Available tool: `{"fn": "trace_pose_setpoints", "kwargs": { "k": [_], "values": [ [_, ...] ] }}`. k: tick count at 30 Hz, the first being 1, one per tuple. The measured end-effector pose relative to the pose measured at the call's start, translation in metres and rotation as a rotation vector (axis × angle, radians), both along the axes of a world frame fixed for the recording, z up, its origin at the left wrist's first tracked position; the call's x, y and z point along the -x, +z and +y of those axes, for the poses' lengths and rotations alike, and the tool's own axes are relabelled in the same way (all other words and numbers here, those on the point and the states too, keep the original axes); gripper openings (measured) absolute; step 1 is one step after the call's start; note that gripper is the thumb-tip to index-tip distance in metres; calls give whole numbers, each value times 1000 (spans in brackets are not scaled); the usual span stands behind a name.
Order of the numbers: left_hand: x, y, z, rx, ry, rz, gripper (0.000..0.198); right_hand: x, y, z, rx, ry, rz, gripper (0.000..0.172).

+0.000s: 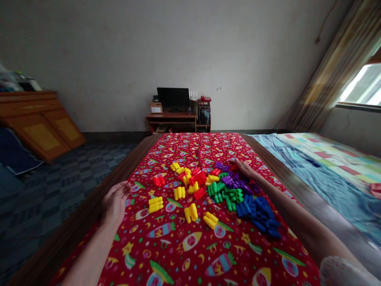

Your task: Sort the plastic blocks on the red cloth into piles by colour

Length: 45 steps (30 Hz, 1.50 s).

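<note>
My left hand (116,198) rests at the left edge of the red patterned cloth (190,258), fingers loosely apart and nothing in them. Closest to it are a red plastic block (158,181) and a yellow block (156,204), each made of joined tubes. My right hand (242,169) reaches across to the far right of the block pile. Its fingers stretch out beside the purple blocks (236,182); what lies under the palm is hidden. Green blocks (229,196) and blue blocks (258,212) lie nearer to me, below my right forearm.
Several yellow blocks (191,213) are scattered left and front of the pile, with red blocks (198,177) among them. Dark wooden edges (268,159) flank the cloth. A bed (321,159) adjoins on the right. A desk with a monitor (173,98) stands beyond.
</note>
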State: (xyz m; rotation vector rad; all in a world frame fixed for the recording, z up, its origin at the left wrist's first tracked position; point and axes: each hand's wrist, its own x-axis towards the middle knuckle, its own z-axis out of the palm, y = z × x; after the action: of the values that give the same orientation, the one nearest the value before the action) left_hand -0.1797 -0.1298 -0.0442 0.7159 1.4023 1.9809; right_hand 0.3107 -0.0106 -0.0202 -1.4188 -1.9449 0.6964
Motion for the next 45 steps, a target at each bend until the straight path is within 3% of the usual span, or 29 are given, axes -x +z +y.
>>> {"fn": "trace_pose_setpoints", "kwargs": {
  "k": [5, 10, 13, 16, 19, 21, 23, 26, 29, 34, 39, 42, 45],
  "values": [
    [-2, 1, 0, 6, -28, 54, 15, 68, 7, -16, 13, 317, 150, 77],
    [-3, 3, 0, 24, -32, 91, 15, 142, 30, -22, 25, 366, 182, 73],
    [-5, 4, -1, 26, -33, 81, 15, 158, 53, -28, 1, 438, 223, 67],
    [-4, 0, -1, 21, -42, 115, 16, 126, 72, -42, -78, 377, 197, 61],
    [0, -7, 3, 11, -55, 171, 16, 55, 67, -79, -121, 103, 100, 62],
    [2, -12, 6, 11, -63, 240, 18, 6, 45, -118, -125, -89, -6, 66],
    [1, -15, 8, 23, -66, 325, 21, -29, 14, -159, -110, -158, -55, 67],
    [-12, -13, 8, 50, -62, 499, 26, -40, -27, -203, -99, -253, -60, 63],
    [-36, -7, 3, 59, -145, 694, 36, -10, -40, -206, -100, -271, -45, 65],
    [-70, -4, -7, 10, -339, 940, 44, 70, -28, -152, -79, -308, 91, 66],
    [-88, -6, -13, -45, -357, 1148, 51, 161, -28, -114, -138, -199, 198, 56],
    [-103, 4, -21, -71, -332, 1315, 51, 209, -19, -105, -98, -169, 200, 55],
    [-123, 23, -41, -109, -372, 1494, 50, 227, 0, -101, -149, -60, 220, 55]
  ]
}}
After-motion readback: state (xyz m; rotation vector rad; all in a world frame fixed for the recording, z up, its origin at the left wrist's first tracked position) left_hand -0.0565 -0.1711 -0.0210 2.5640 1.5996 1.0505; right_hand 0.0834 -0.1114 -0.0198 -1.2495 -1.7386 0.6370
